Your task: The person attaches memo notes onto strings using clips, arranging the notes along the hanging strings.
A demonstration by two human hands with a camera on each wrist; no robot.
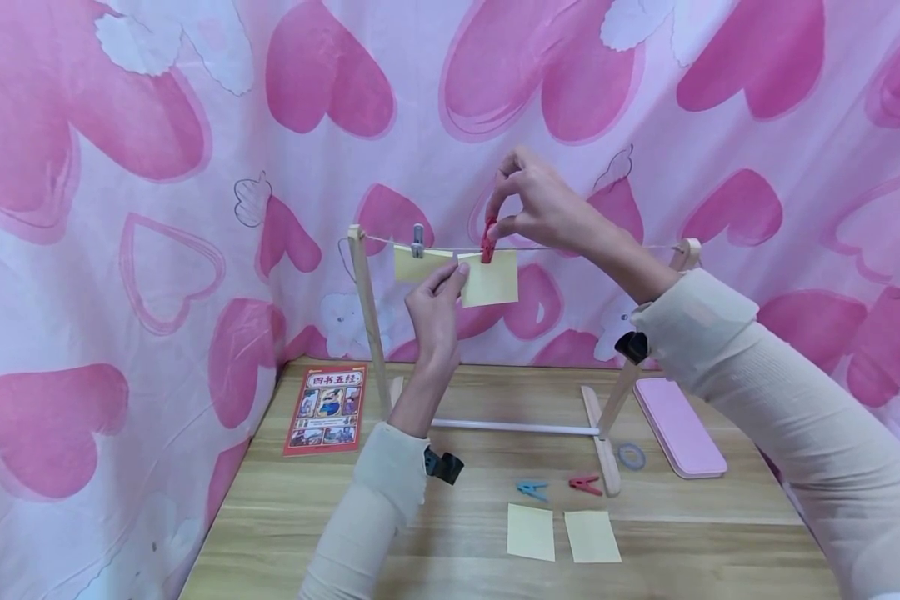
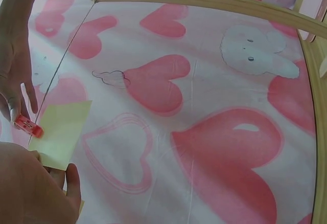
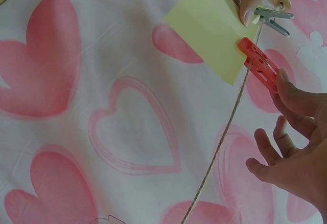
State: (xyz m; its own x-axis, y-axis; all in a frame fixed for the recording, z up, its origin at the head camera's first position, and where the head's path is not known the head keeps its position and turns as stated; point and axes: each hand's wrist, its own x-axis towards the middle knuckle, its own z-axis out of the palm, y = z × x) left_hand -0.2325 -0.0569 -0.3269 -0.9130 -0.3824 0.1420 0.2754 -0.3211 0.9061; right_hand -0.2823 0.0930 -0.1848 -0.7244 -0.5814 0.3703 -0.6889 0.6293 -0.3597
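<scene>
My left hand (image 1: 435,317) pinches the left edge of a yellow paper note (image 1: 495,283) against the string (image 3: 225,129). Above it my right hand (image 1: 536,204) pinches the handles of a red clothespin (image 3: 259,63) between thumb and index finger. The clothespin's tip sits over the top edge of the note at the string, and the other right fingers are spread apart. Just to the left, a second yellow note (image 1: 411,265) hangs from the string under a grey clothespin (image 1: 417,240). In the left wrist view part of the left hand hides the note's lower corner.
The string runs between two wooden posts (image 1: 371,325) joined by a white bar (image 1: 513,427). On the table (image 1: 450,517) lie a blue clothespin (image 1: 532,490), a red one (image 1: 586,485), two yellow notes (image 1: 530,532), a hair tie (image 1: 632,456), a pink case (image 1: 681,427) and a red booklet (image 1: 326,410).
</scene>
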